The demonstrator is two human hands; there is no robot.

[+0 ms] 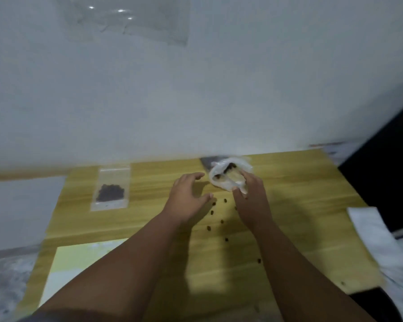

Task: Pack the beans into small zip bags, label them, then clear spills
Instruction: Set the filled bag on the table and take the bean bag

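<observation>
A crumpled white plastic bag (226, 175) with dark beans inside sits near the far edge of the wooden table (312, 205). My right hand (249, 198) grips its near edge. My left hand (189, 196) hovers just left of it, fingers spread and holding nothing. Several loose dark beans (215, 214) lie scattered on the table between and below my hands. A small clear zip bag (111, 188) with a heap of dark beans lies flat at the left.
A pale yellow sheet (79, 259) lies at the table's near left corner. White cloth (382, 247) drapes over the right edge. A white wall stands close behind the table, with a clear plastic sheet (130, 19) stuck on it. One bean (343, 283) lies near the right edge.
</observation>
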